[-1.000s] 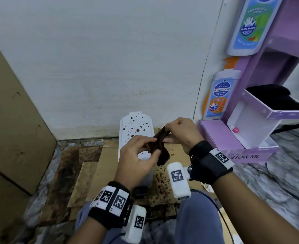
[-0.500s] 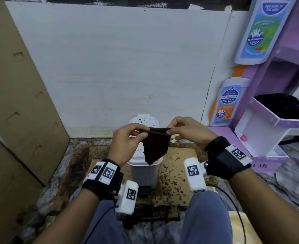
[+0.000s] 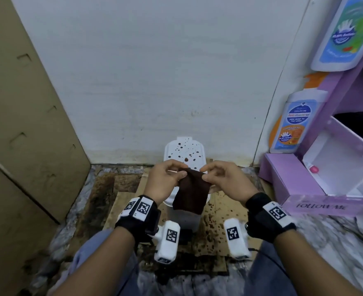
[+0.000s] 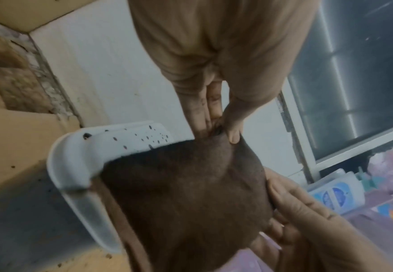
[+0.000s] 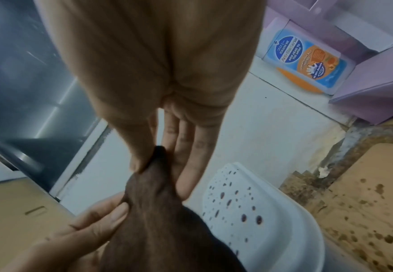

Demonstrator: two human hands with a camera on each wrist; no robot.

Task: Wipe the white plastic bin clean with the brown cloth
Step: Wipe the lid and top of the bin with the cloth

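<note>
**Hands hold cloth above spotted bin**

Left hand (image 3: 162, 180) and right hand (image 3: 225, 181) each pinch an upper corner of the small dark brown fabric cloth (image 3: 192, 192) between thumb and fingertips, so it hangs spread out between them. Directly behind and below the cloth stands the white plastic bin (image 3: 184, 151) with a raised lid, speckled with dark brown spots. The bin sits on stained flat brown cardboard (image 3: 223, 223) on the floor, near the white wall (image 3: 155, 71). A purple cardboard display stand (image 3: 293, 178) with printed bottle pictures is to the right.
</note>
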